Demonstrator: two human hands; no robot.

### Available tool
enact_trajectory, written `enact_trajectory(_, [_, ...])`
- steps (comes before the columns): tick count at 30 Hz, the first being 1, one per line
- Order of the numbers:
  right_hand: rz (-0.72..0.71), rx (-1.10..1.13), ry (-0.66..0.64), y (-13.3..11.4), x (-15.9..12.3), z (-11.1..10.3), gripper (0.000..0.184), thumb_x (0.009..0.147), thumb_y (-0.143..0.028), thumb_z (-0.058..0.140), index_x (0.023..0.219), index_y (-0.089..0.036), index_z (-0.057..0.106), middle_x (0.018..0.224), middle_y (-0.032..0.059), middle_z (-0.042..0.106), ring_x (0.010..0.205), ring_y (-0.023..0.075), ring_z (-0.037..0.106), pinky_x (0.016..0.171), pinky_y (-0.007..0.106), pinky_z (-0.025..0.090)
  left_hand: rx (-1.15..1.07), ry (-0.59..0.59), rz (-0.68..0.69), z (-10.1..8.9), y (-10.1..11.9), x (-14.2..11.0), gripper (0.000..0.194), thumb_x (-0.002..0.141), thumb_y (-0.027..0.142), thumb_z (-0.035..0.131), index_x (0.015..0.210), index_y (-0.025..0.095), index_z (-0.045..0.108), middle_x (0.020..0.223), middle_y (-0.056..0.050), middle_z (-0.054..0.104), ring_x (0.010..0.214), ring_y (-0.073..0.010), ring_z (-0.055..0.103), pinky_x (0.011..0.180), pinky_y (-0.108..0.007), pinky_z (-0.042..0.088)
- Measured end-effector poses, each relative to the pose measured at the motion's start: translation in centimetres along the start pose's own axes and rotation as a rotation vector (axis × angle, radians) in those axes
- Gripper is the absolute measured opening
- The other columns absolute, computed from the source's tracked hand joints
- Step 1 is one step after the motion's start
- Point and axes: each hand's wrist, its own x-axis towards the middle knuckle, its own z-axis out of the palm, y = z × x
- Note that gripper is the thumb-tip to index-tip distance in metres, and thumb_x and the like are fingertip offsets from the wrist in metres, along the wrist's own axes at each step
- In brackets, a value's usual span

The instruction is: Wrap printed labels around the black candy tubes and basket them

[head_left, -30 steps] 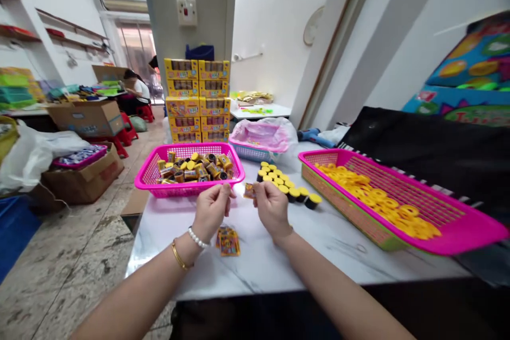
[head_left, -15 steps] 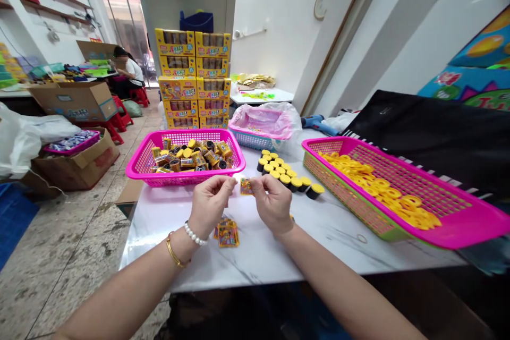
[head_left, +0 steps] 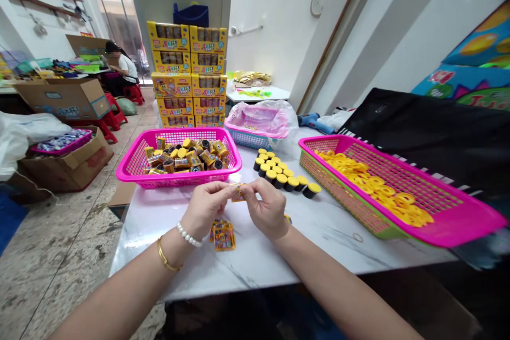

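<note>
My left hand (head_left: 210,205) and my right hand (head_left: 266,207) meet above the marble-patterned table (head_left: 255,268). Both pinch a small printed yellow label (head_left: 238,195), partly hidden by the fingers. Left thumb and forefinger are at its upper left edge, the right ones at its right side. Below, between my wrists, lies a small loose stack of similar square labels (head_left: 223,237). Just beyond my right hand stand several black tubs with yellow lids (head_left: 279,170), in rough rows. Behind my left hand, a pink basket (head_left: 175,179) holds many small wrapped tubs (head_left: 193,158).
To the right, a long pink basket (head_left: 458,226) of yellow rings (head_left: 382,188) rests in a green one. Stacked yellow display boxes (head_left: 187,74) and a plastic-lined pink basket (head_left: 258,122) stand behind. A thin ring (head_left: 357,237) lies at right. Another person (head_left: 123,66) sits far left.
My left fingers have closed in on the label, and it now shows less between the hands. The whole view has shifted slightly.
</note>
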Motion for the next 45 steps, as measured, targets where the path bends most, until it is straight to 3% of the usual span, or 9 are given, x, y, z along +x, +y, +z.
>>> enact_trajectory(4, [0.141, 0.055, 0.033, 0.1, 0.3, -0.1, 0.039, 0.100, -0.042, 0.053, 0.069, -0.019, 0.060, 0.062, -0.0002, 0.059, 0.058, 0.0119, 0.054, 0.056, 0.025, 0.043, -0.048, 0.088, 0.109, 0.0, 0.1, -0.1, 0.050, 0.051, 0.049, 0.094, 0.078, 0.012, 0.073, 0.061, 0.000, 0.059, 0.047, -0.0047, 0.043, 0.041, -0.016, 0.028])
enact_trajectory(11, [0.552, 0.329, 0.029, 0.3, 0.9, -0.4, 0.052, 0.092, -0.064, 0.057, 0.065, -0.019, 0.057, 0.052, -0.0024, 0.056, 0.048, 0.0107, 0.052, 0.049, 0.024, 0.042, -0.016, 0.008, 0.120, 0.4, 0.3, -1.0, 0.054, 0.059, 0.059, 0.088, 0.077, 0.010, 0.076, 0.061, -0.003, 0.060, 0.046, -0.0045, 0.043, 0.041, -0.017, 0.026])
enact_trajectory(15, [0.678, 0.535, 0.034, 0.5, 1.0, -0.1, 0.053, 0.088, -0.067, 0.060, 0.066, -0.019, 0.057, 0.051, -0.0033, 0.056, 0.043, 0.0098, 0.050, 0.044, 0.023, 0.042, 0.025, -0.013, 0.218, 0.4, 0.4, -1.4, 0.049, 0.069, 0.058, 0.082, 0.081, 0.011, 0.078, 0.062, -0.002, 0.059, 0.048, -0.0045, 0.044, 0.044, -0.017, 0.028])
enact_trajectory(19, [0.656, 0.560, -0.004, 0.3, 0.7, 0.1, 0.052, 0.090, -0.065, 0.060, 0.066, -0.019, 0.059, 0.053, -0.0025, 0.057, 0.045, 0.0097, 0.051, 0.045, 0.023, 0.043, 0.117, -0.063, 0.291, 0.3, 0.6, -1.8, 0.043, 0.078, 0.053, 0.076, 0.086, 0.012, 0.079, 0.062, -0.002, 0.058, 0.049, -0.0048, 0.042, 0.045, -0.019, 0.030])
enact_trajectory(25, [0.541, 0.461, -0.088, -0.8, 0.2, -0.3, 0.050, 0.095, -0.060, 0.056, 0.069, -0.019, 0.063, 0.055, -0.0010, 0.060, 0.049, 0.0105, 0.055, 0.048, 0.023, 0.044, 0.226, -0.030, 0.417, 0.3, 0.8, -1.9, 0.031, 0.085, 0.042, 0.069, 0.086, 0.013, 0.078, 0.063, -0.001, 0.059, 0.048, -0.0056, 0.041, 0.046, -0.021, 0.033])
enact_trajectory(33, [0.530, 0.412, -0.044, -0.6, 0.3, -0.3, 0.051, 0.096, -0.061, 0.054, 0.069, -0.019, 0.062, 0.056, -0.0007, 0.060, 0.050, 0.0115, 0.055, 0.049, 0.024, 0.045, 0.108, 0.031, 0.360, 0.2, 0.8, -1.3, 0.033, 0.079, 0.046, 0.075, 0.079, 0.013, 0.071, 0.060, 0.001, 0.056, 0.047, -0.0059, 0.041, 0.044, -0.021, 0.031])
enact_trajectory(45, [0.429, 0.335, -0.089, -0.7, 0.1, -0.4, 0.046, 0.101, -0.051, 0.048, 0.069, -0.020, 0.059, 0.057, -0.0011, 0.058, 0.051, 0.0116, 0.054, 0.049, 0.024, 0.044, 0.286, -0.058, 0.342, 0.4, 1.1, -1.5, 0.031, 0.083, 0.044, 0.070, 0.076, 0.015, 0.078, 0.059, -0.002, 0.059, 0.054, -0.0103, 0.047, 0.052, -0.023, 0.037])
